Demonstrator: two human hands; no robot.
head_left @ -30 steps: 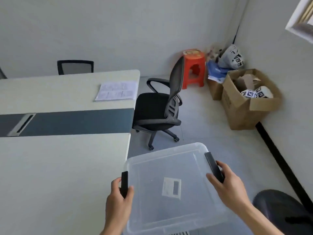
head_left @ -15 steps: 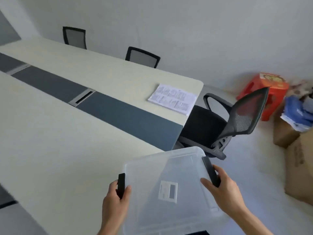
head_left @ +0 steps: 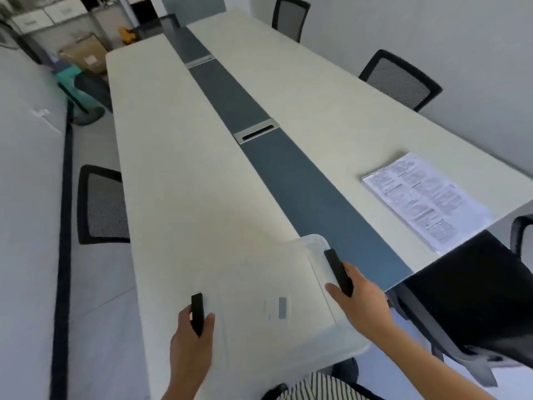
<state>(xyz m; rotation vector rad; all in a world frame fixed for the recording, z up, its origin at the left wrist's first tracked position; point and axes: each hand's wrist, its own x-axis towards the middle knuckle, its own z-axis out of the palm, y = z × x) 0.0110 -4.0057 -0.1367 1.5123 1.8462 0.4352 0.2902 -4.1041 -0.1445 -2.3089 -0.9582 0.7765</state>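
Note:
A clear plastic storage box (head_left: pixel 291 269) with black side latches and a small white label hangs over the near end of the long cream table (head_left: pixel 178 174). My left hand (head_left: pixel 190 342) grips its left black latch. At the box's right side my right hand (head_left: pixel 360 304) grips the other black latch. I cannot tell whether the box touches the tabletop.
A dark blue strip with metal cable slots (head_left: pixel 256 131) runs down the table's middle. A stack of printed papers (head_left: pixel 424 197) lies at the right. Black mesh chairs stand around, one (head_left: pixel 473 301) close at my right, another (head_left: pixel 101 206) at the left. Boxes and shelves fill the far left corner.
The view has swung left from the room's corner and floor to the table. The box, held by both hands throughout, now hangs over the table's near end instead of the floor.

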